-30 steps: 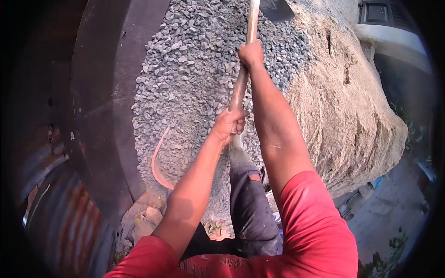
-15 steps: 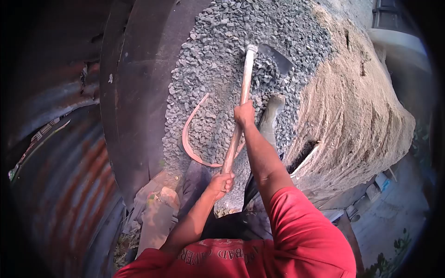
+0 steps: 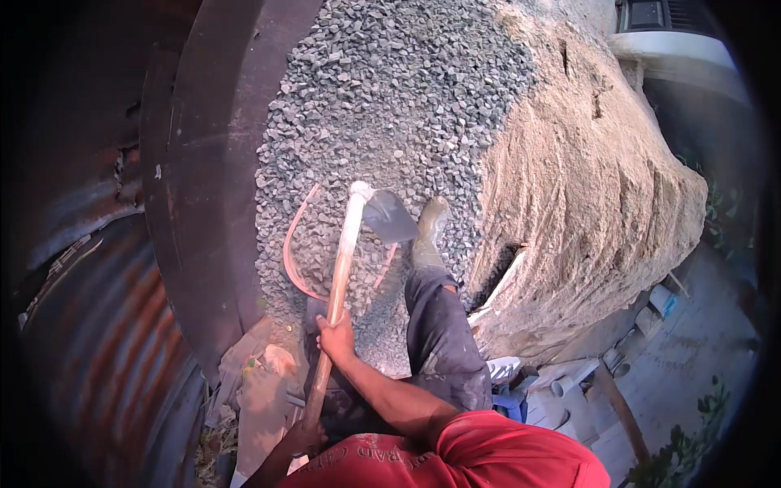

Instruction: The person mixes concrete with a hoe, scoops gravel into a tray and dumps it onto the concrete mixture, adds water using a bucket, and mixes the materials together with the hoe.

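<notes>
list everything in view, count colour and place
hoe: 1, brown handle, dark blade, in both hands
gravel: 1 heap, grey, upper centre
sand: 1 heap, tan, right
curved band: 1, pink, on gravel
sheet: 1, dark, left
corrugated metal: unclear, rusty, far left
ledge: 1, white, upper right
plants: unclear, green, lower right
boot: 1 visible, grey-brown, on gravel
trousers: 1 pair, grey, bottom
shirt: 1, red, bottom
right hand: 1, bare, mid-handle
left hand: 1, shadowed, lower handle

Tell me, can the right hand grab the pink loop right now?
Probably not: the right hand is wrapped around the hoe. If it let go, maybe: the pink loop lies ahead among the gravel, its left side uncovered.
</notes>
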Demonstrator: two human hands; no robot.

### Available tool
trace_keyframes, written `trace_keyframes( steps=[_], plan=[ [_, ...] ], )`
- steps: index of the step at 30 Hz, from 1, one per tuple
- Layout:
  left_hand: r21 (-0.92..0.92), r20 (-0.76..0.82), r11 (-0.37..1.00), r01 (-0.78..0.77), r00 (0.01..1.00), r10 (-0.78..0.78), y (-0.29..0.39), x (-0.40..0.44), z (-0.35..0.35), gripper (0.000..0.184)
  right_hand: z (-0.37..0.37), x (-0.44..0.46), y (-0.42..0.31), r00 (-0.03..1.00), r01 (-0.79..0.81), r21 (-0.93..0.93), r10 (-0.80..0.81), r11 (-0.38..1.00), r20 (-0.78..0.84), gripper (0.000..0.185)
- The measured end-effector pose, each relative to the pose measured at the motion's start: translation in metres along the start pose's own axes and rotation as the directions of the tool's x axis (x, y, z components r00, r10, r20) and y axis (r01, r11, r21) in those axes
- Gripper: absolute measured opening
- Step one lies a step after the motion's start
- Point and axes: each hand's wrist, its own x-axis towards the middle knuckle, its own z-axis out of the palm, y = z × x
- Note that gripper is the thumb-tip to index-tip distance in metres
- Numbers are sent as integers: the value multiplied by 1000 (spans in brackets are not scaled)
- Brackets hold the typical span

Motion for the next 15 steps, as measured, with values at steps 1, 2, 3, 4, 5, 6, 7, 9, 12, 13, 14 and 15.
trace_keyframes(
  steps=[1,2,3,4,5,6,7,9,12,13,14,15],
  plan=[
    [-49,79,998,49,996,-46,36,33,29,26,-26,14,-42,1000,-6,58,6,998,3,43],
    [-74,109,993,95,990,-86,68,77,60,25,-36,87,-19,833,402,-340,-493,850,-250,46],
    [27,223,998,-50,974,42,100,131,87,24,-77,105,-91,894,357,-229,-402,906,-197,48],
    [124,237,989,-78,970,47,152,181,130,23,-110,139,-149,864,390,-262,-450,883,-228,48],
    [201,321,961,-190,940,119,207,231,174,25,-144,177,-205,824,444,-313,-520,840,-226,46],
    [152,385,954,-258,905,183,254,281,217,25,-173,223,-258,765,421,-450,-575,788,-291,48],
    [32,451,923,-383,830,329,292,336,259,24,-205,259,-315,723,424,-505,-617,752,-311,51],
    [-270,426,909,-316,808,407,385,383,350,20,-254,314,-411,686,340,-632,-643,697,-341,53],
    [-339,416,900,-273,815,404,484,426,428,13,-299,378,-484,736,267,-630,-577,729,-355,54],
    [-330,379,914,-236,854,357,481,429,435,13,-314,423,-489,800,211,-656,-513,724,-309,51],
    [-317,343,927,-202,887,310,479,430,437,13,-318,426,-484,849,199,-662,-465,723,-252,43],
    [-331,367,928,-170,883,293,460,434,425,12,-313,424,-468,838,184,-682,-475,708,-268,41]
  ],
)
